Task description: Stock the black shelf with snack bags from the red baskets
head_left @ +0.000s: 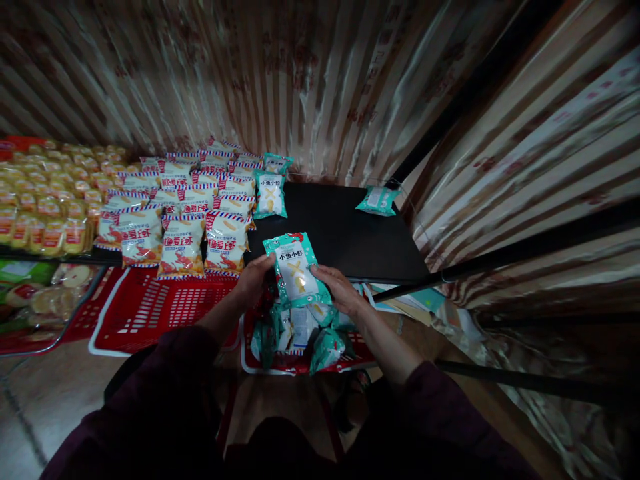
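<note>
Between my two hands is a teal and white snack bag (296, 272), its printed front facing up. My left hand (254, 281) grips its left edge, and my right hand (340, 288) is closed on its right edge. Under it, a red basket (247, 357) with a white rim holds several more teal bags (327, 350), partly hidden by the held one. Beyond my hands, one teal bag (271, 195) lies at the left of the black table (335, 227) with another behind it. A further teal bag (377, 201) lies at the table's far right corner.
Rows of red, white and blue snack bags (183, 243) fill the table's left part, beside packs of yellow cakes (50, 200). A second red basket (165, 307) stands below them. Black poles (480, 250) and a striped curtain (300, 87) border the right and back.
</note>
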Demonstrator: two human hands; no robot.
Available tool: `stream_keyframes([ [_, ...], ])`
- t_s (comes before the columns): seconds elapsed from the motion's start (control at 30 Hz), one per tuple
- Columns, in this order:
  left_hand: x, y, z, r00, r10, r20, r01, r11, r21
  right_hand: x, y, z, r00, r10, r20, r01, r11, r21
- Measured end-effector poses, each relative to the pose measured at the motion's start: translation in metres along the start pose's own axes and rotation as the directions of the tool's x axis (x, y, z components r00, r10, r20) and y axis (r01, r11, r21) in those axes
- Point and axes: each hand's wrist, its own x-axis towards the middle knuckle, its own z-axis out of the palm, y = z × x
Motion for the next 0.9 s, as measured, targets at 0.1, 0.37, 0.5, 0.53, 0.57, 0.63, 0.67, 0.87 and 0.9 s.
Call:
stream_keyframes([
  [0.1, 0.003, 0.002, 0.002, 1.0, 0.013, -0.008, -0.013, 1.0, 0.01, -0.004, 0.001, -0.003, 1.0, 0.012, 0.026, -0.011, 1.0, -0.021],
  [0.37, 0.006, 0.0, -0.002, 1.0, 0.018, -0.001, -0.018, 1.0, 0.024, -0.01, 0.003, -0.009, 0.992, -0.032, 0.123, 0.041, 0.997, -0.072],
  [0.5, 0.006, 0.0, -0.001, 1.0, 0.022, 0.007, -0.023, 0.999, 0.041, -0.013, 0.008, -0.011, 0.982, -0.067, 0.177, 0.075, 0.997, -0.035],
  [0.53, 0.006, 0.001, 0.0, 1.0, 0.024, 0.012, -0.025, 0.999, 0.04, -0.014, 0.009, -0.012, 0.978, -0.078, 0.191, 0.086, 0.996, -0.031],
  [0.57, 0.005, 0.001, 0.0, 0.999, 0.028, 0.016, -0.028, 0.999, 0.035, -0.016, 0.009, -0.012, 0.975, -0.09, 0.204, 0.098, 0.995, -0.029],
  [0.63, 0.003, 0.003, 0.002, 0.999, 0.036, 0.031, -0.037, 0.999, 0.021, -0.018, 0.009, -0.012, 0.968, -0.116, 0.221, 0.126, 0.992, -0.03],
  [0.67, 0.002, 0.003, 0.003, 0.998, 0.044, 0.048, -0.045, 0.999, 0.017, -0.019, 0.009, -0.012, 0.966, -0.133, 0.221, 0.143, 0.989, -0.029],
  [0.87, 0.0, -0.001, 0.007, 0.986, 0.146, 0.079, -0.154, 0.984, 0.095, -0.02, 0.006, -0.01, 0.965, -0.206, 0.162, 0.212, 0.977, -0.021],
  [0.9, 0.0, -0.002, 0.007, 0.981, 0.19, 0.04, -0.194, 0.972, 0.132, -0.019, 0.006, -0.009, 0.965, -0.226, 0.135, 0.232, 0.972, -0.032],
])
